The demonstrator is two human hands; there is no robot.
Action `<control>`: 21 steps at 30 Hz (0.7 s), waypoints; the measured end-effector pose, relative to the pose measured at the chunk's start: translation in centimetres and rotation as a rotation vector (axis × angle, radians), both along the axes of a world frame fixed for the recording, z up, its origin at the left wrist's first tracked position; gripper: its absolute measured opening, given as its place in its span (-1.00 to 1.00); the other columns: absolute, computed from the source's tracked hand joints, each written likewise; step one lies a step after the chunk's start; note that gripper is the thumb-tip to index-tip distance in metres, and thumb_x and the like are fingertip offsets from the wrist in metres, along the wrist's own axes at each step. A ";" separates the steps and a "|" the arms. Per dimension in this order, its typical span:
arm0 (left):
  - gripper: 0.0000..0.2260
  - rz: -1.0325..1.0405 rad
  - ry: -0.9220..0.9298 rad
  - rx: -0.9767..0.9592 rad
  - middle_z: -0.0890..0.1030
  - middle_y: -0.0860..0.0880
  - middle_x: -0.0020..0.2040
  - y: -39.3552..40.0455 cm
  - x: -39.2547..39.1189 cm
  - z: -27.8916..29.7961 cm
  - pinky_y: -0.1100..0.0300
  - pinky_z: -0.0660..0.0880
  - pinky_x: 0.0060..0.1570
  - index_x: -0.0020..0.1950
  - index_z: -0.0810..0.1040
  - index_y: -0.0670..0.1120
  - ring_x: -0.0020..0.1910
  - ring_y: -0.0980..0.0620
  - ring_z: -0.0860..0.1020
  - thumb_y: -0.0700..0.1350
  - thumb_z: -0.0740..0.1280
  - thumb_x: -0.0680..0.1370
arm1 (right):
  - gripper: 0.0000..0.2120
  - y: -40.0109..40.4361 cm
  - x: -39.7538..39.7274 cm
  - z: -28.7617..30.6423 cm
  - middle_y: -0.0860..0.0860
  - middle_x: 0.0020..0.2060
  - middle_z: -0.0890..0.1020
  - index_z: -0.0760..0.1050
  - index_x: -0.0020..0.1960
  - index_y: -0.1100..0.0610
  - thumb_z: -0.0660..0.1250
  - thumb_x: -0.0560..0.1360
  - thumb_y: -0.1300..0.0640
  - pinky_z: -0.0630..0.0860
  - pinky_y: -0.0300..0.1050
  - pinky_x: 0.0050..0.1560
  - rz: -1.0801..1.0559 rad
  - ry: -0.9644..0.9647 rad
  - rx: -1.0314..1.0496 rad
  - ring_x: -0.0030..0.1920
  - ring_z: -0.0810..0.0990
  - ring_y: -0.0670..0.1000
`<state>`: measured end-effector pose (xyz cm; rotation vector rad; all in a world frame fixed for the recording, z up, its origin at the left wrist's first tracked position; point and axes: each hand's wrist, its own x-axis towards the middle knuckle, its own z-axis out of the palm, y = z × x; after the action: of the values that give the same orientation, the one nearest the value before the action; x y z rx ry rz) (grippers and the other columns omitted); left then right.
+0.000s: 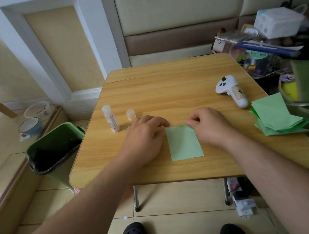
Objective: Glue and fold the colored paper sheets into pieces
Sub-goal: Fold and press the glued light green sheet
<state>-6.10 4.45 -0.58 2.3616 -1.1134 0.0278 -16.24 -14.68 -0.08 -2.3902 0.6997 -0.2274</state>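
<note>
A light green paper sheet lies flat near the middle of the wooden table. My left hand rests palm down along its left edge, fingers relaxed, fingertips by the top left corner. My right hand sits at the top right corner with fingers curled, thumb and forefinger pinching that corner. An uncapped glue stick stands left of my left hand, and its cap stands beside it. A stack of green paper sheets lies at the table's right edge.
A white handheld controller lies at the back right of the table. A green waste bin with a black liner stands left of the table. Cluttered boxes and bags crowd the right side. Bowls sit on the floor at left.
</note>
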 end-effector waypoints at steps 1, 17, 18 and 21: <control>-0.76 -0.005 0.011 -0.019 0.57 0.12 0.20 0.0 0.0 0.0 -0.07 0.42 0.25 0.26 0.58 0.15 0.22 -0.03 0.45 -0.07 0.31 0.62 | -0.83 0.1 -0.1 0.3 -0.08 -0.14 0.64 0.61 -0.10 0.03 0.33 0.65 0.04 0.51 -0.06 -0.10 0.015 -0.012 0.019 -0.03 0.59 0.05; -0.86 -0.182 0.220 -0.029 0.69 0.16 -0.11 0.7 -0.5 1.7 0.18 0.52 0.06 0.00 0.72 0.09 -0.02 0.18 0.60 0.05 0.57 0.48 | -0.88 -0.8 -3.7 4.2 -0.05 -0.23 0.66 0.66 -0.02 0.12 0.41 0.59 0.31 0.51 -0.31 -0.12 0.295 -0.145 0.538 -0.19 0.58 -0.18; -0.86 -0.198 0.297 -0.045 0.71 0.15 -0.09 0.7 -0.7 1.9 0.19 0.54 0.05 0.02 0.73 0.06 -0.04 0.19 0.63 0.02 0.56 0.50 | -0.86 -0.9 -3.7 4.2 -0.01 -0.20 0.67 0.65 0.01 0.10 0.39 0.60 0.32 0.52 -0.20 -0.08 0.250 -0.181 0.631 -0.16 0.60 -0.12; -0.80 -0.208 0.636 -0.200 0.75 0.03 0.02 0.6 -1.4 2.5 0.07 0.60 0.07 0.11 0.70 -0.10 -0.03 0.04 0.69 -0.07 0.54 0.54 | -0.83 -0.9 -3.2 4.3 0.08 -0.18 0.71 0.61 0.11 0.12 0.31 0.64 0.32 0.59 0.03 0.03 0.132 -0.298 0.955 -0.10 0.68 0.02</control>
<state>-7.46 5.02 1.88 1.8594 -0.9672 -0.6118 -19.48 -15.56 4.27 -1.4389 0.3729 -0.1395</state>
